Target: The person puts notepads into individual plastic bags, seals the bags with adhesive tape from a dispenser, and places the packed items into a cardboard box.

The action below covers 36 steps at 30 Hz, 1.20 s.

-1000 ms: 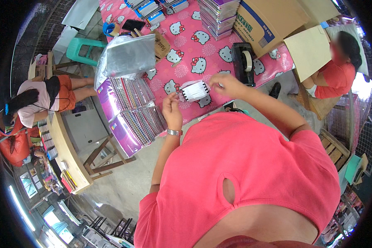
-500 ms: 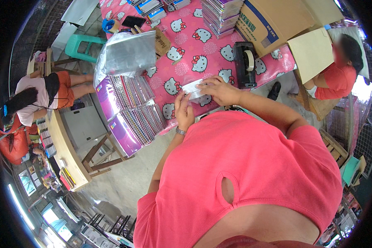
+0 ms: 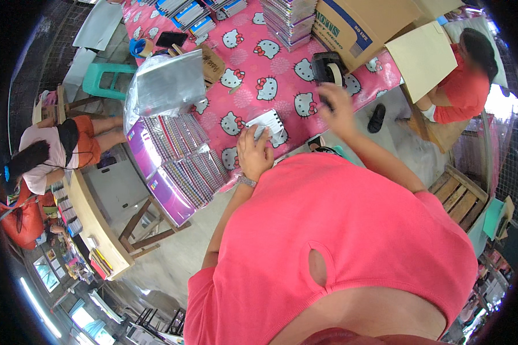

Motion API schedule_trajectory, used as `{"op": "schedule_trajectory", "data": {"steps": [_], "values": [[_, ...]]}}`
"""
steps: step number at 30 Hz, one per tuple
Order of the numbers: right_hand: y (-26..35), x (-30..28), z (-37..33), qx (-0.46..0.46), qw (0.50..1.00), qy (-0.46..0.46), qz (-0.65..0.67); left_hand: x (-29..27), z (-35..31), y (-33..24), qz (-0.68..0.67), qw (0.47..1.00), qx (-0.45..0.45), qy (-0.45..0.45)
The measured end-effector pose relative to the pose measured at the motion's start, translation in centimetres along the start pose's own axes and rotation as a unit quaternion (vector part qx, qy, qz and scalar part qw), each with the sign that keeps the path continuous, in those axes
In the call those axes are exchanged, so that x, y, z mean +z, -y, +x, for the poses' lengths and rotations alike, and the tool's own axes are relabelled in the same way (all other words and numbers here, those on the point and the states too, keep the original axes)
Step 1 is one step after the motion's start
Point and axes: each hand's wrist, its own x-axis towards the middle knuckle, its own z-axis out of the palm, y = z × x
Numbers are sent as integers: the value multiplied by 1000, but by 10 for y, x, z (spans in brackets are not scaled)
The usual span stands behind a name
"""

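A small white spiral notepad (image 3: 269, 122) lies on the pink table cover, seemingly in clear plastic. My left hand (image 3: 255, 154) rests over its near left edge, fingertips holding it against the table. My right hand (image 3: 338, 109) is off to the right, at the near end of a black tape dispenser (image 3: 321, 62) with a roll of tape (image 3: 336, 75). Its fingers are curled and hide that end; what they pinch does not show.
Bundled spiral notebooks (image 3: 181, 144) and a stack of plastic sheets (image 3: 170, 85) stand at left. More notebooks (image 3: 290, 20) and a cardboard box (image 3: 357, 34) are at the back. A seated person (image 3: 463, 86) is at right, another person (image 3: 52, 141) at far left.
My right hand has left the notepad and moved right to the tape dispenser. The left hand stays at the notepad, whose spiral edge now shows. The whole view has shifted slightly.
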Motion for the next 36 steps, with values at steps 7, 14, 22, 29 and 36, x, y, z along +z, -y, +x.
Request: {"op": "schedule_trajectory", "data": {"steps": [7, 14, 22, 29, 36], "values": [[-67, -13, -54, 518, 820, 96, 223, 13, 5, -6, -38, 999, 26, 16], [-45, -3, -98, 489, 726, -101, 472, 12, 3, -9, 79, 992, 39, 91], [-32, 33, -49, 481, 548, 243, 640, 16, 2, -5, 31, 994, 19, 101], [67, 68, 65, 33, 874, 440, 203, 19, 0, -11, -48, 996, -37, 71], [64, 75, 66, 17, 889, 457, -35, 12, 5, -17, -51, 995, -22, 82]]}}
